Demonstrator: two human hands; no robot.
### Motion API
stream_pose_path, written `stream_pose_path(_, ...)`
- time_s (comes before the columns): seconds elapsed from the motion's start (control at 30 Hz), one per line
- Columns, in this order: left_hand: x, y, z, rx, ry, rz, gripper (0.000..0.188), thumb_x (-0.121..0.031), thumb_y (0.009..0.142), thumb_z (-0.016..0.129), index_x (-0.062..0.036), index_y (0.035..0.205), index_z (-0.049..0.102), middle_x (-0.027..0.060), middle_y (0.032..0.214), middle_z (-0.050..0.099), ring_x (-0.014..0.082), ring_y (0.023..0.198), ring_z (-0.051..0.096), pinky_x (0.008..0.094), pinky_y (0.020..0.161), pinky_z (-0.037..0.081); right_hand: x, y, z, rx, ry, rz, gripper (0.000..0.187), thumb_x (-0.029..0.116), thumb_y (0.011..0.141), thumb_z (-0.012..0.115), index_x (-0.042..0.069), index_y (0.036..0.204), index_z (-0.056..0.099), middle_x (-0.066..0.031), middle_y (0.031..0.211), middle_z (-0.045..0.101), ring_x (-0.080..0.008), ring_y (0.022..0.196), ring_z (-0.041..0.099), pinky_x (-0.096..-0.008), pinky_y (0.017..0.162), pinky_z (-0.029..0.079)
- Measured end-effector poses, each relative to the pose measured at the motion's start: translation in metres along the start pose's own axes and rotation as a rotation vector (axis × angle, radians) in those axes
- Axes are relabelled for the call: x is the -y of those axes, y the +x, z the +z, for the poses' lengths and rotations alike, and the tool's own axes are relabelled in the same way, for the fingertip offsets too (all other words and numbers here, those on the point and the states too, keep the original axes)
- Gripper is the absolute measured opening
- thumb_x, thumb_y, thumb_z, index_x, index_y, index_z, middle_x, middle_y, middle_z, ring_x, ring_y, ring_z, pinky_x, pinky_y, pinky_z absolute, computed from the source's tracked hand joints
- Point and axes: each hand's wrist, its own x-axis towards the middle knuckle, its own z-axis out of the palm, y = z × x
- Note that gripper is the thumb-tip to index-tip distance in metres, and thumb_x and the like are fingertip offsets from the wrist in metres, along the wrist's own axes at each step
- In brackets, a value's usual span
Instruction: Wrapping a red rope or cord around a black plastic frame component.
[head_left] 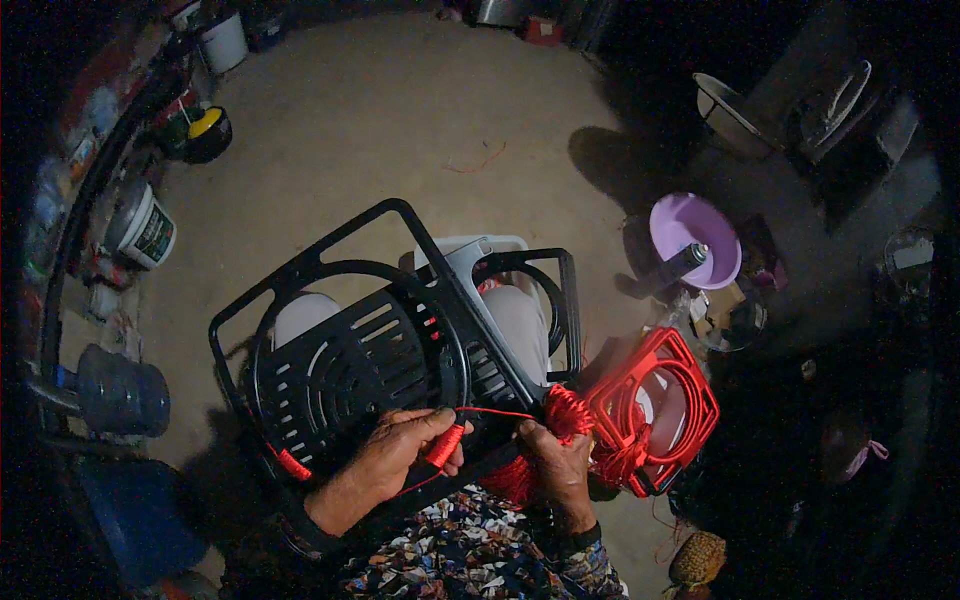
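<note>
Across my lap lies a black slotted plastic frame (350,350), chair-like, with looped bars at its edges and red cord wrapped round its lower left corner. My left hand (395,455) is closed, with a small tight winding of red cord (444,447) in its fingers. From its thumb a thin strand runs right to my right hand (558,462), which pinches it beside a loose red cord bundle (567,412). More red cord (515,480) hangs between that hand and my patterned clothing. By my right side stands a red frame (690,365) with looped red cord on it.
A purple basin (668,225) with a dark cylinder at its rim stands on the floor at right. At left are a white bucket (150,235), a clear water jug (125,390) and a blue container (135,520). Red cord scraps (477,163) lie on the floor (400,110) ahead.
</note>
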Motion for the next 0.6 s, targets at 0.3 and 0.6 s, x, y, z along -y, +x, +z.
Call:
stream_pose_path(0.3, 0.001, -0.002, 0.002, -0.008, 0.092, 0.033, 0.028, -0.018, 0.088, 0.062, 0.0087, 0.095, 0.064, 0.0128, 0.069, 0.064, 0.0165, 0.060, 0.062, 0.0271, 0.057, 0.050, 0.003, -0.003, 0.006, 0.000, 0.084, -0.072, 0.019, 0.012, 0.080, 0.066, 0.000, 0.093, 0.059, -0.0035, 0.080, 0.062, -0.0108, 0.068, 0.057, -0.0263, 0.063, 0.047)
stream_pose_path(0.6, -0.004, -0.017, 0.014, -0.158, 0.335, 0.222, 0.023, -0.019, 0.088, 0.062, 0.0008, 0.077, 0.064, 0.0042, 0.062, 0.060, 0.0091, 0.055, 0.055, 0.0237, 0.051, 0.045, -0.006, 0.001, 0.000, -0.025, 0.005, -0.021, 0.028, 0.011, 0.078, 0.069, 0.000, 0.102, 0.059, -0.0018, 0.082, 0.061, -0.0106, 0.070, 0.057, -0.0277, 0.065, 0.048)
